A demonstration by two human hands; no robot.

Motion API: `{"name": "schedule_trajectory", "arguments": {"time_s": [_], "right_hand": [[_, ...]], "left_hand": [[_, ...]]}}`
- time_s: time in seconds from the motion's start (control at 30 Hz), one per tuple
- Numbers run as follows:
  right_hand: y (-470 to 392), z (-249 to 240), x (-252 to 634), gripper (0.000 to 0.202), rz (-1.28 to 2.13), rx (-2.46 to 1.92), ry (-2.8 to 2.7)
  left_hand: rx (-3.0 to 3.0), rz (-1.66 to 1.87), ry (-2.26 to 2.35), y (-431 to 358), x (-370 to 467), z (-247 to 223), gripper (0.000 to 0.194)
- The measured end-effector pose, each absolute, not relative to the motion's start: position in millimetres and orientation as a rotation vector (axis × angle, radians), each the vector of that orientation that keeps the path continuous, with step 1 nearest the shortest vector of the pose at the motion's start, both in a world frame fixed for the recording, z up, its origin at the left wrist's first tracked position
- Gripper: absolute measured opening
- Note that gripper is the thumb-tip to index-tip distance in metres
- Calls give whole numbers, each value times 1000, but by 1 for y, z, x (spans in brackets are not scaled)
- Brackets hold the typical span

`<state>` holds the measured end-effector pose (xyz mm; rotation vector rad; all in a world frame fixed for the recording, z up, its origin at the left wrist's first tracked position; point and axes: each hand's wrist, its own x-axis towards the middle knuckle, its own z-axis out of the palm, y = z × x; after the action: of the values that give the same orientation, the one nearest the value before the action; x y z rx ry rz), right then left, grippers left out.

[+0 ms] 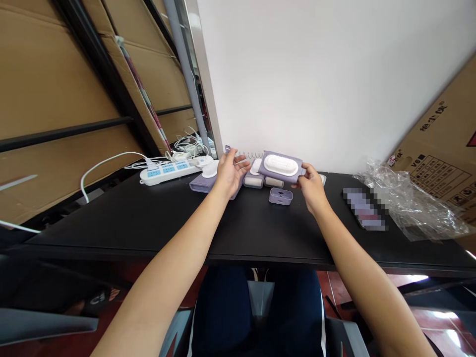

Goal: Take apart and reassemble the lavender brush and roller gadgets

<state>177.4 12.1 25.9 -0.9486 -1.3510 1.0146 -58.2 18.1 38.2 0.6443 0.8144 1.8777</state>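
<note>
My right hand point(312, 186) grips the right end of a flat purple panel point(263, 171) with a white, textured oval pad point(281, 164) on its face, held above the table. A thin coil spring point(251, 155) stretches from the panel's left side to my left hand point(231, 173). Thumb and forefinger of that hand pinch its end, where a small purple piece point(227, 148) shows; the other fingers are spread. Below the panel lies a small hollow purple case point(280, 197). Behind the hands are purple-and-white parts point(253, 181), partly hidden, and a larger purple piece point(201, 185) left of them.
A white power strip point(169, 171) with tangled cables stands at the left on the black table point(156, 213). To the right lie a phone point(364, 208), its screen blurred out, and crumpled clear plastic point(409, 208). A cardboard box point(442, 144) leans beside the white wall point(327, 74).
</note>
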Motion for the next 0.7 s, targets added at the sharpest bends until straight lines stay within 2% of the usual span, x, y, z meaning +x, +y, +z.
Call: {"name": "schedule_trajectory", "arguments": {"time_s": [0.17,0.33,0.5,0.7], "right_hand": [[22,29,194,55,1040,-1037,-1137],[18,27,187,37,1273,-1123,-1266],[9,23,174,22,1319,-1222,-1400],[1,31,177,25,1361,-1210,-1491]], "left_hand": [[519,2042,818,20,-73,41,31],[521,2047,859,22,-73,36,42],[655,1985,858,20,-67,33,41],[798,1932,942,17,-56,32,41]]}}
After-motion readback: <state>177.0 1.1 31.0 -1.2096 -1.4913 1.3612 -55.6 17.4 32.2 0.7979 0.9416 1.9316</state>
